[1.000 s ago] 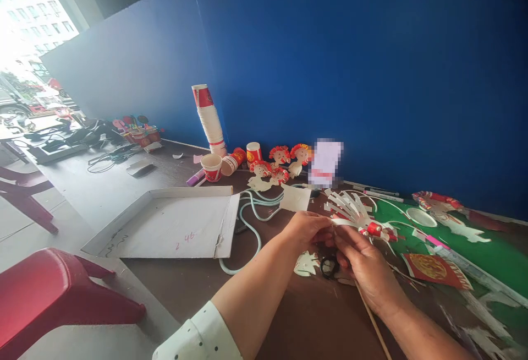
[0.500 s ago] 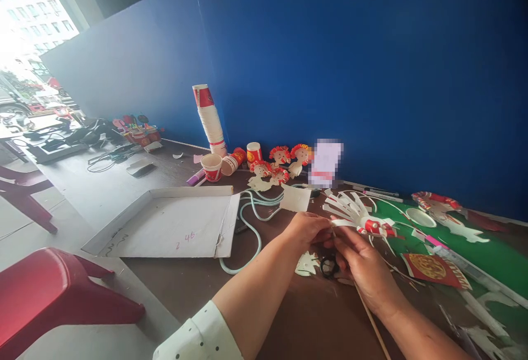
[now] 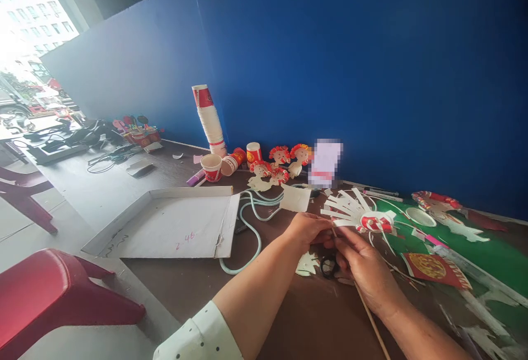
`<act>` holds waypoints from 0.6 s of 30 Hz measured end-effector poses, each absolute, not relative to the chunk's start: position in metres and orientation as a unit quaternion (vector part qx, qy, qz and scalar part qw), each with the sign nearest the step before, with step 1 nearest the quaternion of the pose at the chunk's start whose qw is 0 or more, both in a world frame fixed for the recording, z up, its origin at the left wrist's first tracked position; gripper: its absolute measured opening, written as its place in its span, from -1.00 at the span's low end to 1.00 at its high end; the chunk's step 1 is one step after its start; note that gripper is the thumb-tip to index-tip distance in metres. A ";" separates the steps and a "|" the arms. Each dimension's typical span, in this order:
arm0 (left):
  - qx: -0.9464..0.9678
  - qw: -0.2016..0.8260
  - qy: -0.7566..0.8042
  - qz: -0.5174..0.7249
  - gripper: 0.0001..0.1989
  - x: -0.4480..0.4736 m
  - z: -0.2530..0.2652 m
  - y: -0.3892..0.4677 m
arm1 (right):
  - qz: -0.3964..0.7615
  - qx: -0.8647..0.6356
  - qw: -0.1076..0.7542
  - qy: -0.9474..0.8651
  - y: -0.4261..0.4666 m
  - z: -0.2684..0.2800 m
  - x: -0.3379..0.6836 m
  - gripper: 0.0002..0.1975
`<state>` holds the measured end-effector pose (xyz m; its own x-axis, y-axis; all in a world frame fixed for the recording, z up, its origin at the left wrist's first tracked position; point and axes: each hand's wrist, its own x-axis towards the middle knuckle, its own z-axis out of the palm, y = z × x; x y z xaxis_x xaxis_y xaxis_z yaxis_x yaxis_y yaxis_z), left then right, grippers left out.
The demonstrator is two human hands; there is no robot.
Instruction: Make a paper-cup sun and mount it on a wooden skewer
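Observation:
A paper cup cut into strips (image 3: 373, 221), with several white strips fanned out and red-and-white ones curled, is just beyond my hands. One of its strips runs to my fingertips. My left hand (image 3: 307, 230) is closed in a pinch at the tip of a thin wooden stick (image 3: 372, 318), where that strip meets it. Wrapped round the same stick is my right hand (image 3: 365, 266), and the stick slants down toward the bottom edge. Under my hands lie black-handled scissors (image 3: 329, 267), partly hidden, beside a white paper cutout (image 3: 307, 264).
A shallow white box (image 3: 185, 222) stands left of my arms. Behind it are a tall cup stack (image 3: 209, 120), loose cups and several paper figures (image 3: 280, 155). A pale cable (image 3: 259, 239) loops nearby. Paper scraps and a red cup piece (image 3: 435, 269) lie right. A red stool (image 3: 53, 299) is lower left.
The cut cup has turned and shifted slightly toward my hands, and the strip at my fingers shows shorter. Both hands stay in almost the same place.

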<state>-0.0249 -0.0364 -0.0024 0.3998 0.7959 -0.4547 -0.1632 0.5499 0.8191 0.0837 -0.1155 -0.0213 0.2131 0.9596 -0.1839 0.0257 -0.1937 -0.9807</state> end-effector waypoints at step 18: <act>0.351 0.749 0.459 0.325 -0.82 -0.024 -0.002 -0.036 | 0.476 -0.608 0.492 -0.403 -0.118 -0.019 0.079 -0.50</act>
<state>-0.0239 -0.0361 -0.0017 0.3685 0.8083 -0.4592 -0.1648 0.5430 0.8234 0.0789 -0.1179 -0.0187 0.2229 0.9576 -0.1824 0.0210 -0.1918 -0.9812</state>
